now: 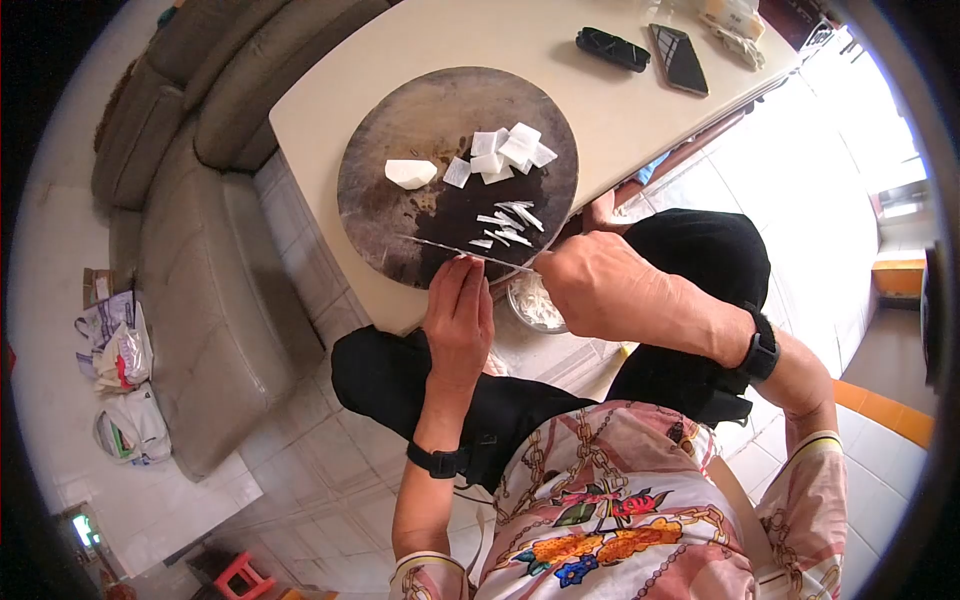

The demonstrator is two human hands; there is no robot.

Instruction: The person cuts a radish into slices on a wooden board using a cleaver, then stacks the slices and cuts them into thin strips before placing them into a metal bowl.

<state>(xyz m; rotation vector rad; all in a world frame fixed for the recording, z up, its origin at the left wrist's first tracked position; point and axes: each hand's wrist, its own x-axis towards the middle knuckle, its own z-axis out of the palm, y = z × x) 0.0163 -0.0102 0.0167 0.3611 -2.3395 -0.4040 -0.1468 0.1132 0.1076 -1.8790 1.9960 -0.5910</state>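
Note:
My right hand (590, 285) is closed around the handle of a kitchen knife (450, 247), whose thin blade is seen edge-on across the near part of a round wooden chopping board (375, 150). Right behind the blade, my left hand (460, 315) has its fingers bunched on a white vegetable piece, mostly hidden under the fingertips. Beyond the blade lie several thin white strips (508, 222). Farther back are a pile of flat white slices (490, 163) and a thicker white chunk (410, 174). A clear bowl of white shreds (537, 302) is below the board's edge, partly covered by my right hand.
The board rests on a cream table (330, 80). A dark case (612, 49), a phone (680, 60) and a plastic packet (735, 20) lie at its far right. A grey sofa (220, 300) stands to the left, with bags (130, 420) beside it.

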